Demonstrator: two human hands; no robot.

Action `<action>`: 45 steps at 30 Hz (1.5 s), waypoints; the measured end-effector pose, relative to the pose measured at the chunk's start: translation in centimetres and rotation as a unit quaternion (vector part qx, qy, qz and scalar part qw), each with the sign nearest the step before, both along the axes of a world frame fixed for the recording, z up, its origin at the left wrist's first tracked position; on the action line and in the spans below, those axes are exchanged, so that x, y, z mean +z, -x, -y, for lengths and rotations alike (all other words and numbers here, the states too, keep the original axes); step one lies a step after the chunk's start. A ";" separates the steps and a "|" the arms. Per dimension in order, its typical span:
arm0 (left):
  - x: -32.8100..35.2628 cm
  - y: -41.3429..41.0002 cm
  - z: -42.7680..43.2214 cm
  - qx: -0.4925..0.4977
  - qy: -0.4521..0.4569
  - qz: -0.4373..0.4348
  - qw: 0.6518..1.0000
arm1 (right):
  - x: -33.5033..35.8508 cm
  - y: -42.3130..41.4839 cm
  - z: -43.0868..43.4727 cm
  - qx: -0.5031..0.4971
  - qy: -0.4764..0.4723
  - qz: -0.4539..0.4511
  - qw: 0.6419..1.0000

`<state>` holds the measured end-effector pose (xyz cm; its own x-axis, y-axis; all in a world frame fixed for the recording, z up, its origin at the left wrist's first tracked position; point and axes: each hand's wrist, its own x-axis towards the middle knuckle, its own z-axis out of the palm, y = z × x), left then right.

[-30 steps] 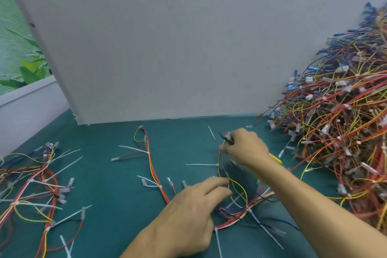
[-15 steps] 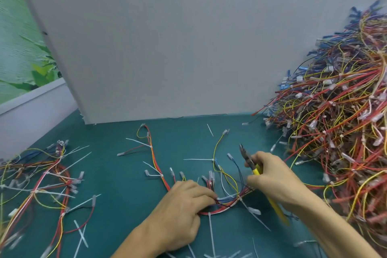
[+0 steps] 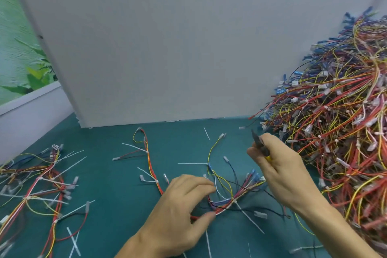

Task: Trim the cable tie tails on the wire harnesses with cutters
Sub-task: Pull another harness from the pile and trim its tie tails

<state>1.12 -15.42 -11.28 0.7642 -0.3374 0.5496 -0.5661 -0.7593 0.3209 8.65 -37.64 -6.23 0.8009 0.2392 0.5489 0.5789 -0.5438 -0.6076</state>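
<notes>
While strewn across green desk [image 3: 117, 190] before grey board [image 3: 167, 48], harness [image 3: 228, 202] pinched by left hand [image 3: 180, 207]; cutters [image 3: 260, 145] gripped in right hand [image 3: 280, 172].

Two hands are seen, the left hand [image 3: 184, 211] and the right hand [image 3: 280, 174]. One pair of cutters [image 3: 260, 146] is counted. One big heap of harnesses [image 3: 339, 132] is piled right, one smaller bunch [image 3: 37, 186] left, one harness [image 3: 226, 201] centre. Loose cut tails cannot be counted exactly.

Left hand [image 3: 184, 205] on harness [image 3: 228, 201], cutters [image 3: 260, 146] in right hand [image 3: 278, 172].
</notes>
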 end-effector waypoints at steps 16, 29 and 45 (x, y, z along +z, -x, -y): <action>-2.2 -2.5 3.1 0.033 0.081 -0.097 0.991 | -1.8 0.0 0.7 0.090 0.266 -0.276 0.919; -2.8 -3.1 3.1 0.033 0.038 -0.043 0.998 | -1.3 -1.1 1.1 0.061 0.124 -0.222 0.965; -2.5 -3.3 2.6 0.007 -0.017 -0.020 1.000 | -3.5 -0.1 -1.2 0.109 0.308 -0.214 0.921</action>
